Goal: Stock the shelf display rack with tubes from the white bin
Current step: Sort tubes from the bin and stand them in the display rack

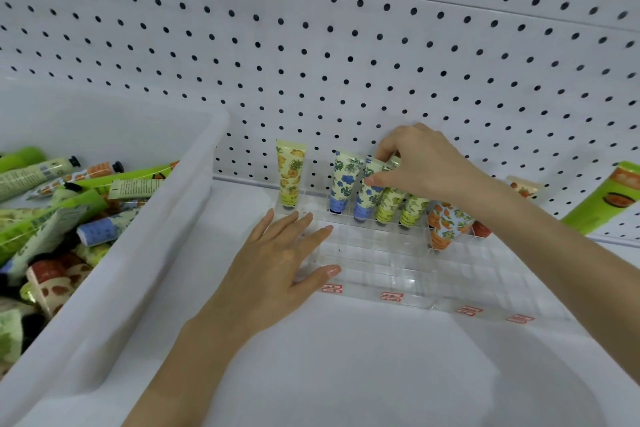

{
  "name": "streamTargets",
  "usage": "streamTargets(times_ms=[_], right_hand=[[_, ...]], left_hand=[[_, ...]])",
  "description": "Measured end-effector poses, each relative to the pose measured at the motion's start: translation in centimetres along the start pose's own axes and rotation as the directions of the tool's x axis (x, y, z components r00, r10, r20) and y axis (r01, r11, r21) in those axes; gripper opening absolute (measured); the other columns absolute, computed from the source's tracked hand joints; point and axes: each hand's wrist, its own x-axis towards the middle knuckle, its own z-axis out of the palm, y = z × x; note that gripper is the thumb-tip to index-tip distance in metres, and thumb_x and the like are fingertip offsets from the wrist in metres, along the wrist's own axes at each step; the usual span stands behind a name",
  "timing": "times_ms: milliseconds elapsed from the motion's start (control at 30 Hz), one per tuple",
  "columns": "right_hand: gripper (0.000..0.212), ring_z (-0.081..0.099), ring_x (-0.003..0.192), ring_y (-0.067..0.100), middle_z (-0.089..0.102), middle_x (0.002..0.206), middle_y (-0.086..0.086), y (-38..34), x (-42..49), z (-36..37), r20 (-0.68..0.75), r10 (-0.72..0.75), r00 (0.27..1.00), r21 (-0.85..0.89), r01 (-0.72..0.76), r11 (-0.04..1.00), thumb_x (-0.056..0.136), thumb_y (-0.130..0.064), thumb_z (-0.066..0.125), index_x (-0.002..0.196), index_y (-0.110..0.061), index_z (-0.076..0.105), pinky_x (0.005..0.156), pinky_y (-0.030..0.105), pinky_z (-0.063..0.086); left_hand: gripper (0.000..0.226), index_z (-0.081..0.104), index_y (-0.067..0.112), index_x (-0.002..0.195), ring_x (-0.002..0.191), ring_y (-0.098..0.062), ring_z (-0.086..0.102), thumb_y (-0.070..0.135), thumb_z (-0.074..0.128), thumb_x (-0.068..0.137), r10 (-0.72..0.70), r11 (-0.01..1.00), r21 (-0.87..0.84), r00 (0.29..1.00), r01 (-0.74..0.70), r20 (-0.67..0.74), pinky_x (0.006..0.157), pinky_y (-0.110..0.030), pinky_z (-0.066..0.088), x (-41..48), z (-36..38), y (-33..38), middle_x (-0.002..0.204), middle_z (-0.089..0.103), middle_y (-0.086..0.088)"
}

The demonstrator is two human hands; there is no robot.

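A clear acrylic display rack (388, 263) with many small cells sits on the white shelf against the pegboard. In its back row stand a yellow pineapple tube (290, 173), a blue-flower tube (344, 180), a second blue-flower tube (369, 196), two green-leaf tubes (389, 206) and an orange-print tube (445, 224). My right hand (422, 163) pinches the top of a green-leaf tube in that row. My left hand (284, 256) rests flat on the rack's left front with straight fingers. The white bin (166, 218) at left holds several loose tubes (69, 204).
The white pegboard wall (346, 45) rises right behind the rack. A large green tube (609, 198) leans at the far right, with a small pale tube (523, 185) beside it. Red labels (391, 296) run along the rack's front edge. White shelf surface (346, 374) lies in front.
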Motion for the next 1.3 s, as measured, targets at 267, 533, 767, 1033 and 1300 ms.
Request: streamTargets(times_ms=[267, 533, 767, 1033, 1300], right_hand=[[0.033, 0.055, 0.091, 0.022, 0.067, 0.092, 0.003, 0.2, -0.1, 0.7, 0.012, -0.018, 1.000, -0.032, 0.018, 0.999, 0.076, -0.045, 0.071, 0.086, -0.014, 0.067, 0.077, 0.033, 0.038], [0.041, 0.055, 0.100, 0.012, 0.061, 0.107, -0.005, 1.1, -1.0, -2.0, 0.104, -0.045, 0.994, 0.150, 0.029, 0.988, 0.073, -0.041, 0.076, 0.110, -0.024, 0.065, 0.089, 0.030, 0.046], [0.038, 0.059, 0.097, 0.009, 0.064, 0.103, -0.006, 2.6, -1.7, -2.4, 0.160, 0.006, 0.987, 0.202, -0.039, 0.979, 0.073, -0.037, 0.077, 0.106, -0.020, 0.067, 0.086, 0.027, 0.048], [0.035, 0.059, 0.097, 0.017, 0.066, 0.103, -0.001, 2.2, -1.5, -1.7, 0.172, 0.020, 0.985, 0.137, -0.044, 0.990, 0.076, -0.036, 0.075, 0.104, -0.016, 0.067, 0.085, 0.035, 0.049], [0.030, 0.059, 0.094, 0.018, 0.065, 0.101, 0.000, 2.1, -1.3, -1.6, 0.168, 0.022, 0.986, 0.115, -0.041, 0.993, 0.077, -0.033, 0.075, 0.101, -0.016, 0.067, 0.082, 0.035, 0.049]], left_hand=[[0.082, 0.039, 0.037, 0.142, 0.143, -0.011, 0.026, 0.080, 0.007, 0.081, -0.002, 1.000, -0.023, 1.000, 0.002, -0.004, 0.118, -0.029, 0.001, 0.0, 0.1, -0.1, 0.151, 0.038, 0.003], [0.078, 0.040, 0.037, 0.142, 0.142, -0.011, 0.028, 0.078, 0.010, 0.083, 0.003, 1.000, 0.005, 1.000, -0.003, -0.015, 0.116, -0.025, -0.002, 0.1, 0.1, -0.1, 0.150, 0.039, 0.004], [0.076, 0.046, 0.034, 0.139, 0.139, -0.014, 0.034, 0.077, 0.014, 0.085, 0.005, 1.000, 0.003, 1.000, -0.005, -0.026, 0.116, -0.027, 0.003, 0.1, 0.3, -0.1, 0.146, 0.045, 0.001], [0.077, 0.046, 0.034, 0.139, 0.139, -0.014, 0.034, 0.078, 0.013, 0.084, 0.004, 1.000, 0.008, 1.000, -0.004, -0.027, 0.117, -0.029, 0.005, 0.0, 0.3, -0.2, 0.146, 0.045, 0.001], [0.080, 0.041, 0.037, 0.141, 0.142, -0.010, 0.028, 0.080, 0.009, 0.081, 0.004, 1.000, 0.008, 1.000, -0.004, -0.025, 0.117, -0.027, 0.000, 0.1, 0.3, -0.3, 0.150, 0.040, 0.004]])
